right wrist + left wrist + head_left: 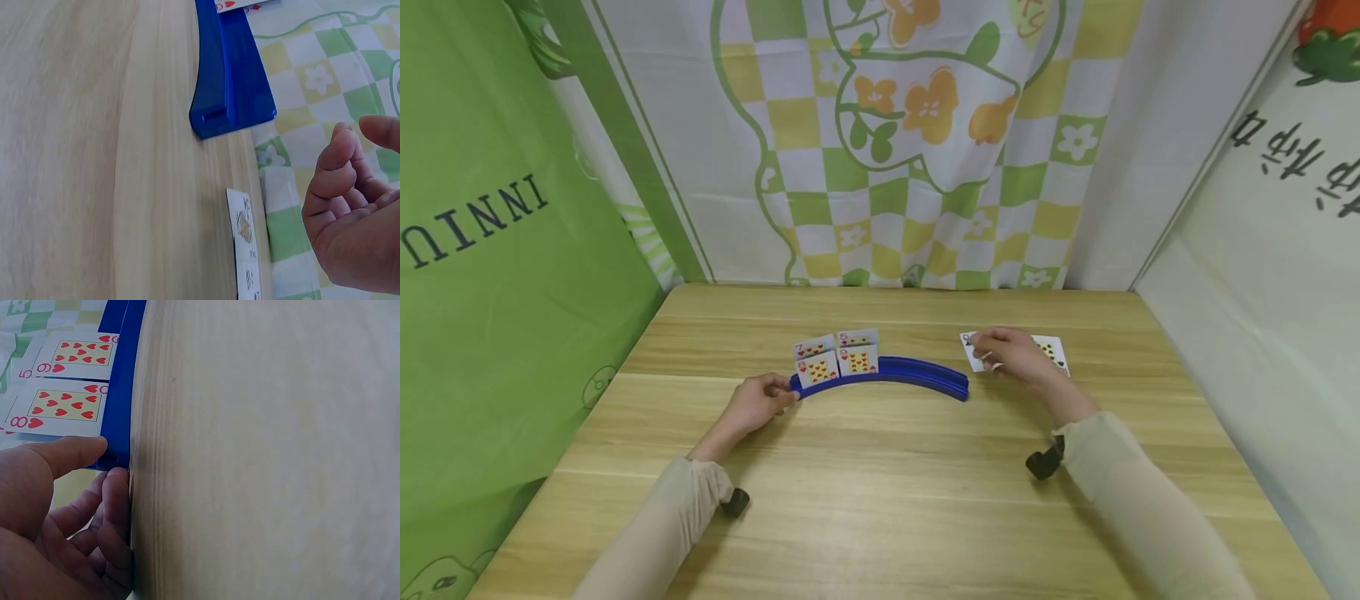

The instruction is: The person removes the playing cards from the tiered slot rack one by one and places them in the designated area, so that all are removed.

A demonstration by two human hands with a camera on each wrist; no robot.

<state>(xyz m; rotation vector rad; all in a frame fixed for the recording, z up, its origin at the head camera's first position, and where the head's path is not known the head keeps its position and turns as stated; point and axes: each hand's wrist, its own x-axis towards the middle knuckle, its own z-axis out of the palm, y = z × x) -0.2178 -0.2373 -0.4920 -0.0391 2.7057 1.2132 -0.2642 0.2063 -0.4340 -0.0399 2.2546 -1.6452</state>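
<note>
Sleeves (1150, 500) (wide tabletop (880, 492) between); left grip (762, 402) holds blue rack (898, 372) end.

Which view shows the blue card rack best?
The head view, where nearly the whole blue card rack shows, partly behind cards. Left wrist shows only the part nearest the left hand; right wrist, the opposite end.

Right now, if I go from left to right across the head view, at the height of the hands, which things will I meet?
Green cloth → left hand → front eight of hearts → front nine of hearts → bare right part of the blue holder → right hand → white cloth.
</note>
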